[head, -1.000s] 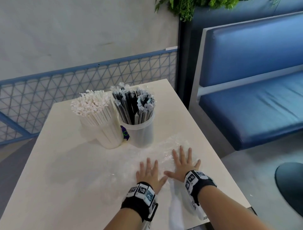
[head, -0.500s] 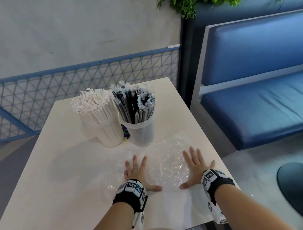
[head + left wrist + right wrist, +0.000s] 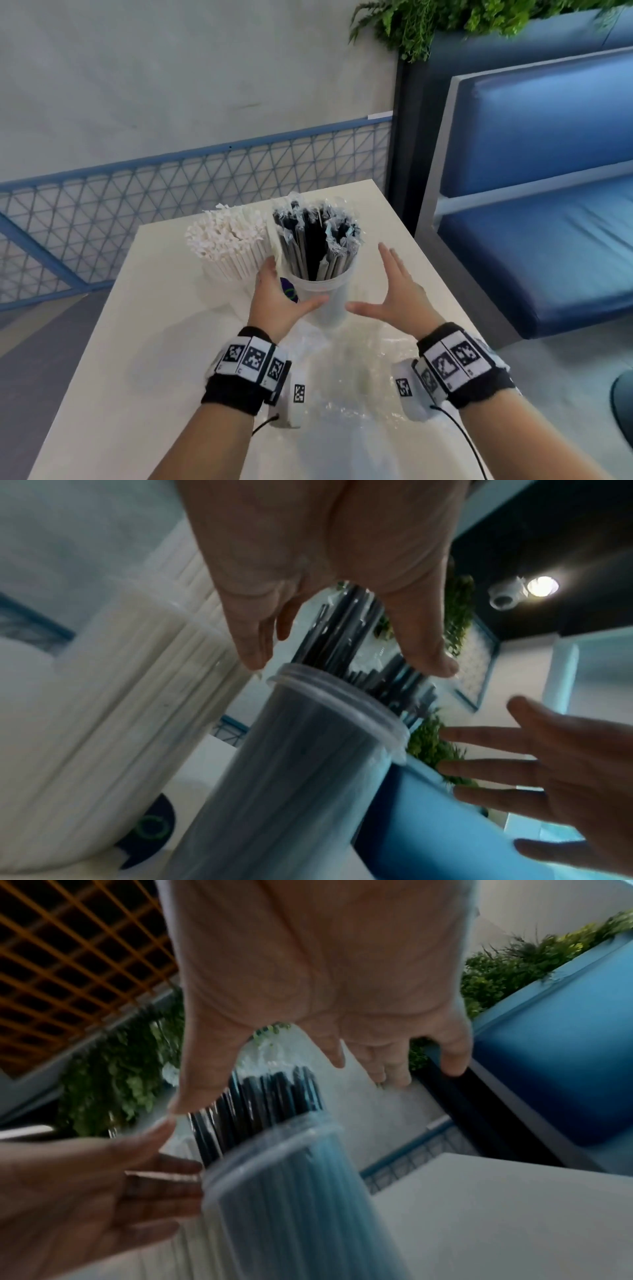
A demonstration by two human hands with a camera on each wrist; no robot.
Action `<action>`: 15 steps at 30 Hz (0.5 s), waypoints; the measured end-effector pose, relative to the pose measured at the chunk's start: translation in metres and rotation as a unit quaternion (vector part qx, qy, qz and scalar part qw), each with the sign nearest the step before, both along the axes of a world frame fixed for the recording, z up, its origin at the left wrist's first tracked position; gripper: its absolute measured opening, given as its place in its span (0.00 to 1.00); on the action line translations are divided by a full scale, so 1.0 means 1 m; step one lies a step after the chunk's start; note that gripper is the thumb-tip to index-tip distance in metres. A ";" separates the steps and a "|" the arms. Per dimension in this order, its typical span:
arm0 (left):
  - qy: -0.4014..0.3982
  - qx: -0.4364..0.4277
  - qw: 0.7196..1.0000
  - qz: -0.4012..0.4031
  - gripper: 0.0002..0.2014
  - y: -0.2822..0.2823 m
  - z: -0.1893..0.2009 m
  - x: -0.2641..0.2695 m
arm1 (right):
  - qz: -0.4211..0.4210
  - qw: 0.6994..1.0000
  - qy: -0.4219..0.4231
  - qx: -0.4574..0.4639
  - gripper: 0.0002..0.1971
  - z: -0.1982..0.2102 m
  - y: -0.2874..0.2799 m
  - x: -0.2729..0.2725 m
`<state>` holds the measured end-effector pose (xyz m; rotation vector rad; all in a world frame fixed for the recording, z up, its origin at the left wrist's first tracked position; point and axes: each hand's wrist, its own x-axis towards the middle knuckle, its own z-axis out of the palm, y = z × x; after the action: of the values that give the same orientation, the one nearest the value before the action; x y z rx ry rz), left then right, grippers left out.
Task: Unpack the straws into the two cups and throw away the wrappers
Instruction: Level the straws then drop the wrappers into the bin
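Observation:
Two cups stand at the far end of the white table [image 3: 144, 342]. The left cup [image 3: 236, 267] is packed with white paper-wrapped straws [image 3: 226, 236]. The clear cup [image 3: 322, 301] holds black straws [image 3: 315, 240] in clear sleeves. My left hand [image 3: 277, 294] lies with straight fingers against the clear cup's left side, its thumb on the front. My right hand [image 3: 394, 291] hovers open just right of that cup, apart from it. A crumpled clear plastic wrapper [image 3: 359, 377] lies flat on the table below my wrists. The wrist views show the clear cup [image 3: 308, 777] [image 3: 291, 1204] between both palms.
A blue padded bench [image 3: 548, 240] stands to the right of the table. A blue mesh railing [image 3: 137, 205] runs behind the table's far edge. Green plants [image 3: 445, 20] hang above the bench back. A dark round shape [image 3: 623, 404] sits on the floor at the right.
Both hands have lifted off the plastic wrapper they were pressing flat and moved forward to either side of the black-straw cup. The wrapper stays on the table.

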<state>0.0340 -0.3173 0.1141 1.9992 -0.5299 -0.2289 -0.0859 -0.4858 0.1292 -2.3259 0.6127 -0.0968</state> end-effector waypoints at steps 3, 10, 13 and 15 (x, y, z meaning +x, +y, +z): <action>0.033 0.020 0.999 -0.029 0.63 -0.006 0.011 0.031 | 0.040 0.993 -0.078 0.076 0.63 0.028 0.001 0.037; 0.029 0.054 0.993 -0.105 0.58 -0.026 0.020 0.066 | 0.078 0.991 -0.076 0.079 0.64 0.042 -0.015 0.078; 0.055 0.024 0.990 -0.131 0.61 -0.039 0.017 0.069 | 0.110 0.984 -0.093 0.108 0.64 0.040 -0.004 0.087; 0.093 -0.029 0.988 -0.117 0.58 -0.047 0.011 0.068 | 0.113 0.975 -0.135 0.135 0.64 0.030 0.001 0.093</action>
<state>0.1020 -0.3639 0.1248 1.8366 -0.6429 -0.5327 0.0071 -0.4848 0.1596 -2.0552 0.2075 -0.2068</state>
